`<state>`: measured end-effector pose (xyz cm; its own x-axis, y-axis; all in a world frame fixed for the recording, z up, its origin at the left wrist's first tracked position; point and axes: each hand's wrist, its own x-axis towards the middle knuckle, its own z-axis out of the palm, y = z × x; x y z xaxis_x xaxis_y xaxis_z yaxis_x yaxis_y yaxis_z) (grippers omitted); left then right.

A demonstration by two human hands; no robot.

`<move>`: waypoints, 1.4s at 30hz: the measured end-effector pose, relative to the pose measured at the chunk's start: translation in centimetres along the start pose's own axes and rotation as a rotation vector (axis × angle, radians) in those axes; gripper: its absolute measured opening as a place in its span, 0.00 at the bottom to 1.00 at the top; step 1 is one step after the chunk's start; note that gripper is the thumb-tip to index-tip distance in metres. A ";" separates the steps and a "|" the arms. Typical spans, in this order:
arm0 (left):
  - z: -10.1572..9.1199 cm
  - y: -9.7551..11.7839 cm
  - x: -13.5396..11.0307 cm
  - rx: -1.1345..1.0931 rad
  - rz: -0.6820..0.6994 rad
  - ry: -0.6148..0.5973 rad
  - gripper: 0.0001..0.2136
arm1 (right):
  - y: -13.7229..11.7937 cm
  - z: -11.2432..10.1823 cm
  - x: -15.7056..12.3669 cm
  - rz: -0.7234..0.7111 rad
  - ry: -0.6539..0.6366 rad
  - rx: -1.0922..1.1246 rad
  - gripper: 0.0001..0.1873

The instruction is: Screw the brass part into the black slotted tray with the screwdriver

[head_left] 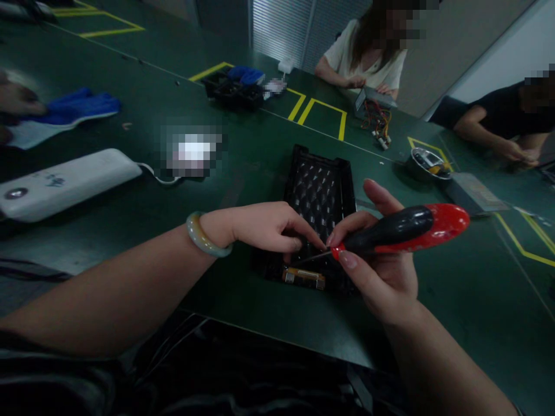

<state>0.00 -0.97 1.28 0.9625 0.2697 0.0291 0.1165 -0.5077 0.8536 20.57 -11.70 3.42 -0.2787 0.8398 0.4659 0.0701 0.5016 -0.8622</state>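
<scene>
A black plastic tray-like part (321,190) with a grid inside lies on the green table in front of me. At its near end sits a small board with a gold connector (303,277). My right hand (381,271) grips a red and black screwdriver (403,230), whose thin shaft points left into the part's near end. My left hand (264,226), with a pale bangle on the wrist, has its fingers curled and pinched together at the screwdriver's tip, resting on the part. What the fingertips hold is hidden.
A white power bank (65,182) with a cable lies at the left, blue gloves (73,110) behind it. A black bin (234,89) stands farther back. Two other people sit at the far side with wired parts (377,118) and a round dish (427,162).
</scene>
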 end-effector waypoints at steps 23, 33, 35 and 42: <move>0.1 -0.3 -0.1 -0.012 0.007 0.032 0.25 | 1.0 -0.2 0.6 -0.270 0.379 -0.052 0.27; 0.2 -1.0 0.0 0.216 -0.057 0.547 0.18 | 1.7 -0.1 0.6 -0.217 0.414 -0.194 0.32; 0.3 -1.1 0.1 0.234 -0.054 0.599 0.17 | 1.6 0.0 0.4 -0.186 0.382 -0.216 0.32; 0.3 -0.9 0.2 0.282 -0.064 0.591 0.17 | 1.7 0.3 0.1 -0.091 0.328 -0.231 0.33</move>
<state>0.17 -0.68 0.36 0.6644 0.6694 0.3322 0.3058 -0.6492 0.6965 20.40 -10.83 1.96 0.0241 0.7927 0.6091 0.2831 0.5789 -0.7647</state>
